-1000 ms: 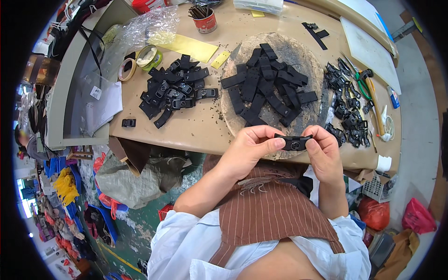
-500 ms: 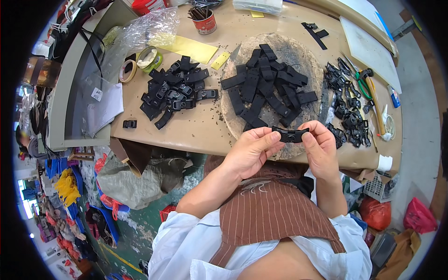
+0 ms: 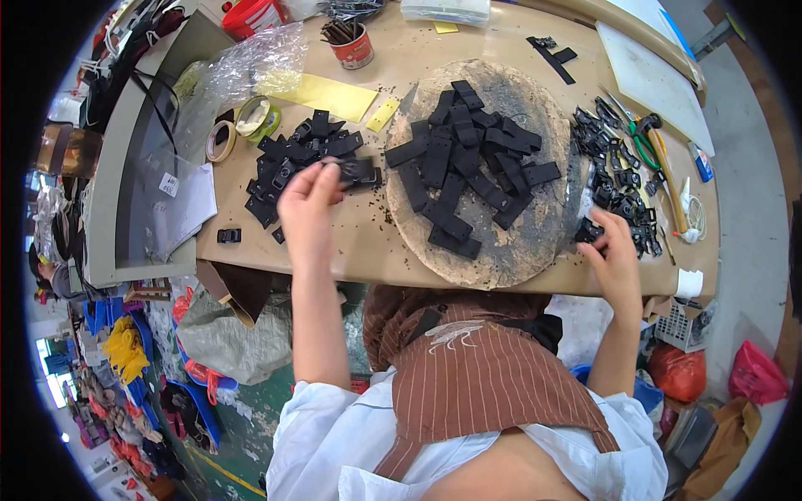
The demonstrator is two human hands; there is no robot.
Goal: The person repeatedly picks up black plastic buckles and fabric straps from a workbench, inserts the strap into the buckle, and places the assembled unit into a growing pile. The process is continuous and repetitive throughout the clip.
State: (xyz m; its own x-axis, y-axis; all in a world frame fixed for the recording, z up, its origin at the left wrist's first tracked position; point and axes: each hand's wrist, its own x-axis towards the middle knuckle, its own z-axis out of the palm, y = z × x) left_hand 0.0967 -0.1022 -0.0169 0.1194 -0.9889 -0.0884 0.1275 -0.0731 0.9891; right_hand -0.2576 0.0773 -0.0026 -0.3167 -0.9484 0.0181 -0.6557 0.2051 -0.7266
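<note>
My left hand (image 3: 311, 204) pinches a short black strap with a buckle (image 3: 357, 172), slightly blurred, over a pile of black buckled straps (image 3: 284, 171) on the left of the table. My right hand (image 3: 616, 257) is at the near edge of a heap of black plastic buckles (image 3: 628, 200) on the right. Its thumb and fingers are apart around a black buckle (image 3: 590, 231); whether they touch it I cannot tell. Between my hands, plain black straps (image 3: 455, 167) lie heaped on a round, worn board (image 3: 501, 260).
A single black buckle (image 3: 228, 235) lies near the table's front left. Masking tape (image 3: 220, 141), a green tape roll (image 3: 257, 118) and a red can of dark rods (image 3: 352, 48) stand farther back. A hammer (image 3: 668, 179) and green-handled pliers (image 3: 643, 149) lie at right.
My hands have parted from in front of the round board. The left carried the buckled strap left to the pile there; the right let go of it and moved right to the buckles.
</note>
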